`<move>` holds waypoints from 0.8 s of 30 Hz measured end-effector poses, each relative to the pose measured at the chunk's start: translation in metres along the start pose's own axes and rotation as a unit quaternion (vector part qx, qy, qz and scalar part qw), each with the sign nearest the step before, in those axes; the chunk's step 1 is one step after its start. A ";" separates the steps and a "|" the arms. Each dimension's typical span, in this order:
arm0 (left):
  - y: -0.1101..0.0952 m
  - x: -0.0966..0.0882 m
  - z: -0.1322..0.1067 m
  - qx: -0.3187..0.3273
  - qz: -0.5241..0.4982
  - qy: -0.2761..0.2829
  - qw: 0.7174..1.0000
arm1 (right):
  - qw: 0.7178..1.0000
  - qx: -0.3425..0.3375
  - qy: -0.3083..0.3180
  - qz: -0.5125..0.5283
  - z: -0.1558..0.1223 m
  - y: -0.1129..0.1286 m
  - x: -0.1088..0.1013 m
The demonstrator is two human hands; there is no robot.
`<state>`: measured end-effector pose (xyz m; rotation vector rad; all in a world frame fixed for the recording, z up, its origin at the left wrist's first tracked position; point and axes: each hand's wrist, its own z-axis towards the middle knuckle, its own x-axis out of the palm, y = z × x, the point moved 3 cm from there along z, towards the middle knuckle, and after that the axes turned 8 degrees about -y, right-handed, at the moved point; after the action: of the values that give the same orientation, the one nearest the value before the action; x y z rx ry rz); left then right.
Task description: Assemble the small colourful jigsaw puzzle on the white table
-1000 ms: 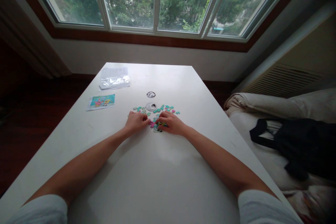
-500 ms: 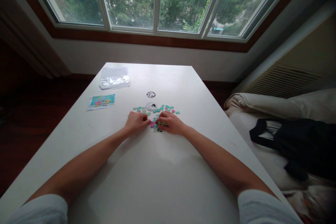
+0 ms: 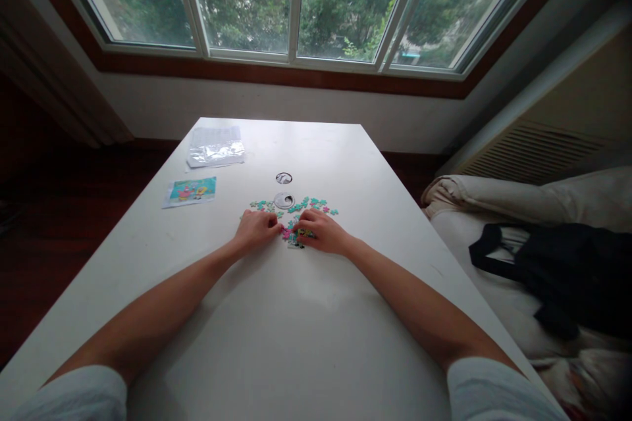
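Both my hands rest on a white table (image 3: 276, 329) over a small cluster of joined jigsaw pieces (image 3: 292, 237), pink, yellow and teal. My left hand (image 3: 255, 230) has its fingers curled, fingertips pressed against the cluster's left side. My right hand (image 3: 322, 231) is curled too, fingers bent down onto the cluster's right side. Loose teal and pink pieces (image 3: 316, 203) lie scattered just beyond my fingers. What each hand pinches is too small to make out.
A colourful picture card (image 3: 191, 190) lies at the left of the table, a clear plastic bag (image 3: 216, 146) beyond it. Two round cable-hole covers (image 3: 284, 200) sit behind the pieces. A sofa with a black bag (image 3: 563, 273) stands to the right. Windows are ahead.
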<state>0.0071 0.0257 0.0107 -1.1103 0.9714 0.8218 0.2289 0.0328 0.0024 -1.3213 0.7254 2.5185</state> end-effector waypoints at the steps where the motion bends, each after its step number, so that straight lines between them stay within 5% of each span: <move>1: 0.000 0.000 0.000 0.001 0.000 -0.001 1.000 | 1.000 0.000 0.001 0.000 0.000 0.000 0.000; 24: -0.004 0.000 -0.001 0.006 -0.001 -0.003 1.000 | 1.000 -0.001 0.007 0.003 0.000 -0.001 0.000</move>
<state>0.0103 0.0242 0.0122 -1.0985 0.9688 0.8162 0.2295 0.0334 0.0021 -1.3397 0.7312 2.5166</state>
